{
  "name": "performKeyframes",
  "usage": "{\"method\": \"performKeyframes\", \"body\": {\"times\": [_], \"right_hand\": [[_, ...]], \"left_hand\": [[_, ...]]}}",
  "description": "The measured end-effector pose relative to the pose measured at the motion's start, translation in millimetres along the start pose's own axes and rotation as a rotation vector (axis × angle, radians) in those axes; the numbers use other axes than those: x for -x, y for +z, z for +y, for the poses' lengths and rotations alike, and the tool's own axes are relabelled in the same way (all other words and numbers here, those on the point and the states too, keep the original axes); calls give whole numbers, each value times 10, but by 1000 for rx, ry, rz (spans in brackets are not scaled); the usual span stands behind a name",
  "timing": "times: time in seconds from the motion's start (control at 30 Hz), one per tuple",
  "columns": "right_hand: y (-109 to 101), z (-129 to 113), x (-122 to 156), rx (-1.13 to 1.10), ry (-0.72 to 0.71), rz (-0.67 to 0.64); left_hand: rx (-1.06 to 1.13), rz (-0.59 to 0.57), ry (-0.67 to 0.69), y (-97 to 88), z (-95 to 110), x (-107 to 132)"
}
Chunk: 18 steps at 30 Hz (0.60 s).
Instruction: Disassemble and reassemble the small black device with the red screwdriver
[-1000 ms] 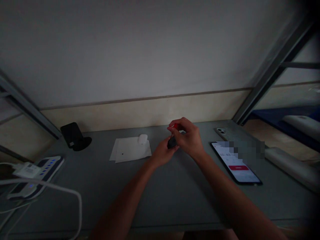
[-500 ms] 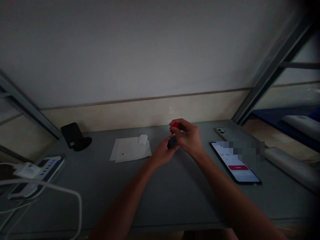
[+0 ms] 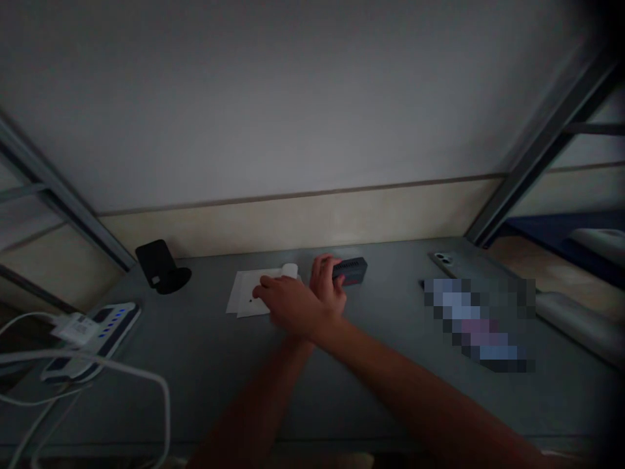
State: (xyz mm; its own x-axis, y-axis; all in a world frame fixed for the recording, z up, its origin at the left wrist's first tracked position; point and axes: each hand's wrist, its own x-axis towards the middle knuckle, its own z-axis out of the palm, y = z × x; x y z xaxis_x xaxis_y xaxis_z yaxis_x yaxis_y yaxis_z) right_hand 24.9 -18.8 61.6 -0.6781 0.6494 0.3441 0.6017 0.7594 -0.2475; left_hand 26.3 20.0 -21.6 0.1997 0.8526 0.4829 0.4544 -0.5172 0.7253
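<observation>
My left hand point(image 3: 328, 286) closes around the left end of a dark grey box point(image 3: 355, 270), which has a row of slots along its top and a reddish patch on its front. Across my left wrist goes my right arm, and my right hand point(image 3: 293, 305) hangs over white sheets of paper point(image 3: 244, 286). Its fingertips are drawn together; anything between them is too small or hidden to make out. A small dark dot point(image 3: 250, 301) shows on the paper just below those fingers. Partly behind my right hand, a white rounded case point(image 3: 290, 270) sits at the paper's upper right edge.
At the back left is a black stand point(image 3: 159, 260). A power strip point(image 3: 105, 339) with blue lights and a white cable point(image 3: 166, 404) takes up the left side. A blurred-out phone point(image 3: 469, 319), another phone point(image 3: 443, 260) and a grey elongated object point(image 3: 576, 326) lie right.
My right hand has swung left across my left arm to the paper, and the red-handled tool it held is out of sight. My left hand now grips the slotted box. The view has shifted slightly.
</observation>
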Motion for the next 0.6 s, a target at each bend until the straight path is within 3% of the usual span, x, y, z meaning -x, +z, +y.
{"method": "performKeyframes", "body": {"times": [0.07,0.23,0.6], "right_hand": [[162,-80,-229,121,4,-167],[443,-59,-443,150,58,-214],[471,70,-443,125,-1,-232]], "left_hand": [[-51,76,23,-3,20,3],[-138,113,78,-19,37,14],[-122,115,62,29,-1,5]]}}
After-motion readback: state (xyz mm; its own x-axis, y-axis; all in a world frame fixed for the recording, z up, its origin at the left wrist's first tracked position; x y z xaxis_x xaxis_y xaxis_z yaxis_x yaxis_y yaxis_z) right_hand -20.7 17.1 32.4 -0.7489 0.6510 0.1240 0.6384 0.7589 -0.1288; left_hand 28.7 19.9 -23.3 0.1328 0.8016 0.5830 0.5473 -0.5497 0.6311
